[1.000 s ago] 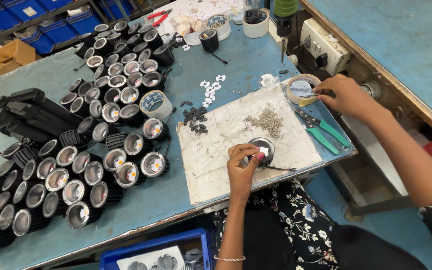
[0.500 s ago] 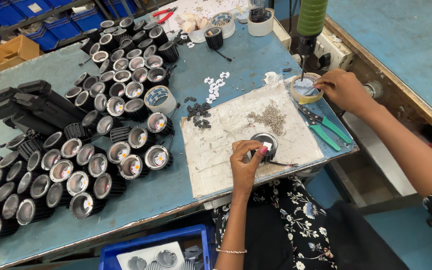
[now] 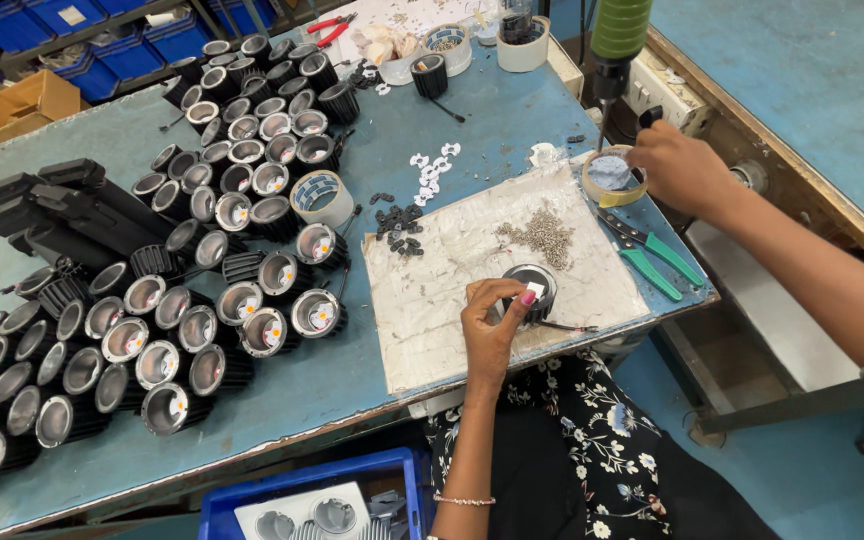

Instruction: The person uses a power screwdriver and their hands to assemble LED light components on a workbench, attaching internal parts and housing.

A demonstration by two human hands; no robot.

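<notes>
My left hand (image 3: 490, 325) grips a round black lamp housing (image 3: 535, 283) that sits on a white mat (image 3: 432, 300); a thin wire trails from the housing to the right. My right hand (image 3: 680, 168) is stretched to the far right, its curled fingers on the rim of a yellowish tape roll (image 3: 607, 178). What those fingers pinch is hidden. A green hanging screwdriver (image 3: 617, 45) points its bit down just beside the roll. A pile of small screws (image 3: 544, 232) lies on the mat between my hands.
Several black lamp housings with reflectors (image 3: 202, 310) crowd the left of the blue table (image 3: 372, 400). Another tape roll (image 3: 320, 197), small black parts (image 3: 399, 222), white bits (image 3: 434, 165) and green-handled pliers (image 3: 652, 262) lie around the mat. A blue bin (image 3: 252, 500) sits below the table edge.
Both hands stay where they were: left on the housing, right at the tape roll. Only the view has shifted slightly.
</notes>
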